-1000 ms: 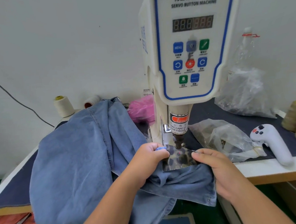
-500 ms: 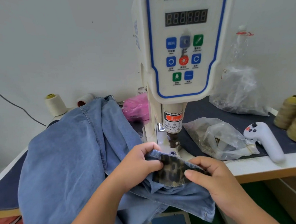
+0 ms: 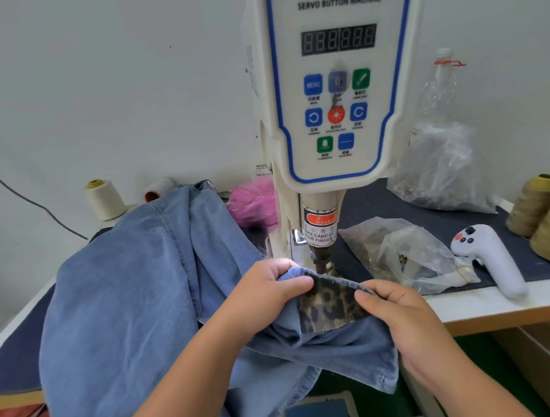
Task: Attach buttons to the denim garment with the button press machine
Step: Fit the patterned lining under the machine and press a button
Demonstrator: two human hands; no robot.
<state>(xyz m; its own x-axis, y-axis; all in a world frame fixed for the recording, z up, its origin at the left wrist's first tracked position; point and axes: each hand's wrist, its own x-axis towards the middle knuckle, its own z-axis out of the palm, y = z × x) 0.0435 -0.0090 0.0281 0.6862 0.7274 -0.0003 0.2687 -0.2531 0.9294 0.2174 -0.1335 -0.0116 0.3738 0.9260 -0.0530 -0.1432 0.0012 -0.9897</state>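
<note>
Both hands pinching denim garment [image 3: 138,307] edge: left hand [image 3: 266,292] and right hand [image 3: 399,313] curled on leopard-lined flap [image 3: 331,304]. Flap held just in front of and below press head [image 3: 321,257], edge running left-right. Left hand nearer the head.

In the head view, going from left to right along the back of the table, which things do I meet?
Cream thread cone → pink plastic bag → button press machine → clear plastic bag → olive thread cones.
</note>
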